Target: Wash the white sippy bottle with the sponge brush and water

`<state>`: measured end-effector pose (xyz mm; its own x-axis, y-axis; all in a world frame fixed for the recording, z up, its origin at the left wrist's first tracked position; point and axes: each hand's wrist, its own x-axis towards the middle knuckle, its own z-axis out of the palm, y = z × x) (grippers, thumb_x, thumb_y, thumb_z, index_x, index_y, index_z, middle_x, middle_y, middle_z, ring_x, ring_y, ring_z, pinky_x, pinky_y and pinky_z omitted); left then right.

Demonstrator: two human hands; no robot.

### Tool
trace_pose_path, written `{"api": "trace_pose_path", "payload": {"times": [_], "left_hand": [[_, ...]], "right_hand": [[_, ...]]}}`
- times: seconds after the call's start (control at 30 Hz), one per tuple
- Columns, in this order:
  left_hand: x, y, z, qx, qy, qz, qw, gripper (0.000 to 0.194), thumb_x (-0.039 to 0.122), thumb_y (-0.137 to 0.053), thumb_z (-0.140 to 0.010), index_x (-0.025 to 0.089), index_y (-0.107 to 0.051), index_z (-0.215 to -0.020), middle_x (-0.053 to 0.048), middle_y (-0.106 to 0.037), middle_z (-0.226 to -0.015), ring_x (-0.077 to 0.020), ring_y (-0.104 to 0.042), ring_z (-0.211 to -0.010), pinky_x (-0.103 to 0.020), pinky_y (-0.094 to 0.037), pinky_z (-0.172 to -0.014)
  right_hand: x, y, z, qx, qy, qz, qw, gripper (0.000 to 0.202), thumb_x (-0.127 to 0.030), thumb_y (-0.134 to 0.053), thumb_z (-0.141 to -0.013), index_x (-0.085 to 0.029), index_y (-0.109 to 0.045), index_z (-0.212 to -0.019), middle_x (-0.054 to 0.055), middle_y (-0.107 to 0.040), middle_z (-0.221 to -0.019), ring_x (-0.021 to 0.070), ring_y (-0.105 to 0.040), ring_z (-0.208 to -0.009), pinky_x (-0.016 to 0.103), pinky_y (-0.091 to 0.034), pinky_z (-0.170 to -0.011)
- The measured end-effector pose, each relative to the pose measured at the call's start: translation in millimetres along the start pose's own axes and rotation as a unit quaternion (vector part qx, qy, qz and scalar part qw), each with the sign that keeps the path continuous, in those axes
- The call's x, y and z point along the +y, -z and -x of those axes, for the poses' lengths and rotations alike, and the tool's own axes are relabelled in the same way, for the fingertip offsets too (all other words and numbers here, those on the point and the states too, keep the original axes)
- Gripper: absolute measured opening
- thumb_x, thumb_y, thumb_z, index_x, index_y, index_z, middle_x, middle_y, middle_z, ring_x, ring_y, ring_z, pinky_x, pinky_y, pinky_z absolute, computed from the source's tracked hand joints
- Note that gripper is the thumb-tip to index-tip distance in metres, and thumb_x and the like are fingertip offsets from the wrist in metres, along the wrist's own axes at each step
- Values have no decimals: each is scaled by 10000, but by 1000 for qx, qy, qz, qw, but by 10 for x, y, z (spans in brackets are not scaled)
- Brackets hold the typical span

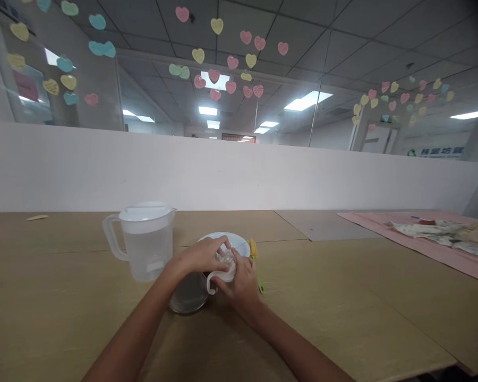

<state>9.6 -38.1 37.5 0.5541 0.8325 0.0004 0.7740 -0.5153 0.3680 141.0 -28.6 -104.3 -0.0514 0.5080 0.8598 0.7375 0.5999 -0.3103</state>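
Both of my hands close round a small whitish baby bottle (226, 273) with a clear dome-like top and a curved white handle on its left side. My left hand (207, 255) grips the top from the left, with thumb and fingers bent over it. From the right, my right hand (241, 281) wraps the body. Much of the bottle is covered by my fingers. Below my left hand sits a round grey metal bowl or pot (188, 297), partly hidden by my wrist. A white plate (241, 245) lies just behind my hands.
A lidded clear pitcher (149, 249) stands left of my hands. Right of them lies a yellow-and-green item (253, 249), possibly a brush. A pink cloth (366, 222) with papers covers the table's far right. A white wall (223, 175) with glass above bounds the back.
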Motion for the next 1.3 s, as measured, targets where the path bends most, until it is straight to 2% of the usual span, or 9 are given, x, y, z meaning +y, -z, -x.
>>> {"api": "trace_pose_path", "payload": {"times": [0.13, 0.23, 0.33, 0.47, 0.57, 0.93, 1.07, 1.17, 1.3], "left_hand": [[-148, 125, 88, 17, 0, 26, 1000, 737, 375, -598, -639, 262, -307, -1306, -70, -483, -1265, -206, -540, -1012, -270, -428, -793], [-261, 211, 136, 34, 2, 27, 999, 801, 382, -600, -646, 270, -232, -1348, -73, -417, -1328, -205, -479, -1106, -279, -401, -859], [-278, 169, 83, -10, 3, 15, 1000, 861, 365, -654, -579, 247, -258, -1334, -79, -425, -1319, -214, -462, -1120, -279, -391, -868], [-222, -38, -111, -77, -42, -14, 996, 609, 329, -671, -525, 219, -485, -1095, -32, -589, -1052, -212, -551, -918, -263, -421, -728], [-232, -148, -228, -69, -66, -13, 995, 438, 318, -666, -519, 205, -526, -918, 3, -600, -879, -191, -561, -793, -239, -406, -620], [-310, -182, -272, -38, -85, -1, 996, 442, 323, -698, -489, 202, -514, -873, 30, -566, -754, -166, -547, -701, -220, -375, -542], [-341, -199, -289, -56, -82, 38, 994, 421, 336, -704, -494, 199, -520, -847, 34, -576, -759, -150, -549, -679, -214, -378, -532], [-359, -203, -296, -70, -67, 35, 995, 380, 379, -717, -476, 191, -516, -738, 42, -549, -698, -141, -536, -646, -213, -363, -515], [-353, -198, -294, -53, -38, 19, 998, 444, 419, -745, -408, 192, -464, -668, 52, -493, -672, -131, -508, -636, -213, -343, -517]], "right_hand": [[11, 83, -22, 13, 13, -30, 999, 730, -489, -549, -727, -98, -314, -1297, 169, -530, -1157, 302, -502, -1006, 480, -367, -850], [44, 117, -46, 29, -19, -77, 996, 720, -439, -494, -777, -109, -207, -1349, 158, -490, -1210, 276, -484, -1056, 474, -360, -883], [94, 112, -56, 25, -31, -101, 994, 645, -406, -476, -798, -135, -248, -1337, 135, -521, -1168, 254, -497, -1041, 450, -385, -868], [135, 57, -35, 9, -9, -105, 994, 531, -386, -504, -789, -163, -392, -1258, 107, -558, -1121, 232, -514, -1021, 407, -415, -855], [133, 21, -21, 8, -18, -124, 992, 463, -381, -491, -800, -172, -449, -1211, 95, -571, -1094, 214, -533, -997, 375, -438, -837], [46, 16, -35, 4, -132, -164, 978, 415, -399, -471, -824, -192, -469, -1184, 75, -586, -1034, 184, -564, -877, 332, -475, -745], [25, 34, -40, 27, -57, -142, 988, 423, -362, -475, -829, -188, -440, -1213, 93, -563, -1108, 204, -539, -998, 370, -458, -834], [53, 73, -93, 81, 14, -110, 991, 431, -334, -475, -826, -184, -422, -1227, 116, -527, -1178, 234, -482, -1106, 437, -412, -906], [235, 97, -200, 136, -51, -111, 983, 384, -254, -448, -819, -187, -458, -1198, 113, -486, -1237, 224, -435, -1157, 458, -374, -944]]}}
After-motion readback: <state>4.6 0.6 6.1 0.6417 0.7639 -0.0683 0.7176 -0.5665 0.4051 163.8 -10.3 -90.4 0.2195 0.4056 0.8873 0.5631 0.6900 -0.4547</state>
